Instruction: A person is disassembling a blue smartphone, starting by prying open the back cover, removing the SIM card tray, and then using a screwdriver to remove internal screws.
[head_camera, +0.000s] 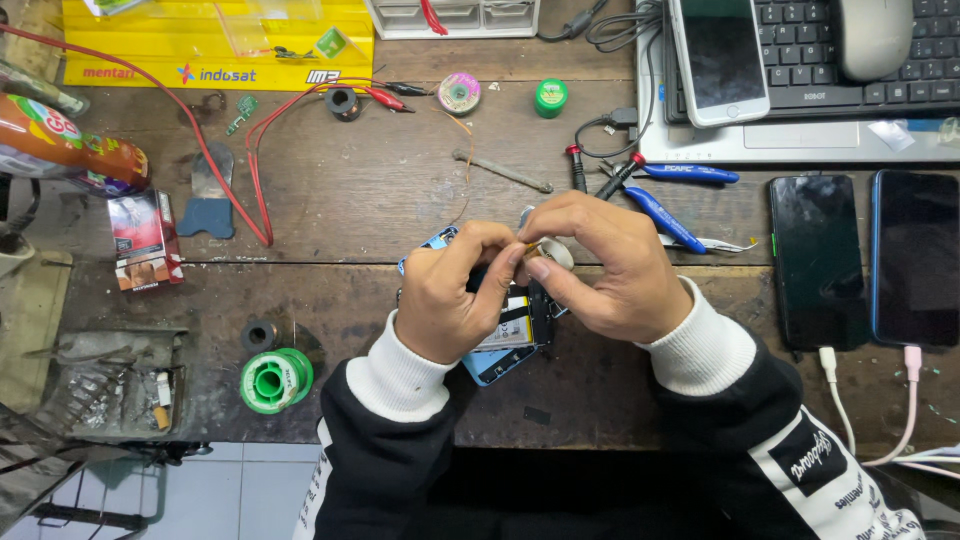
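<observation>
Both hands hover over an opened phone (510, 345) on the wooden workbench (380, 190); the left hand (450, 290) and right hand (600, 265) fingertips pinch together on a small tape roll (556, 252).

desk (380, 190): dark brown wood, scuffed and stained
opened phone (505, 345): light blue frame, pale battery inside
sleeves (400, 385): black, with white ribbed cuffs and white lettering
solder spool (275, 380): bright green, grey centre
cutters (660, 215): blue handles
flat package (215, 45): yellow, with a red stripe
test leads (215, 170): red wire
two phones (815, 260): black screens, one blue-edged, on white and pink cables
small cap (550, 97): green
</observation>
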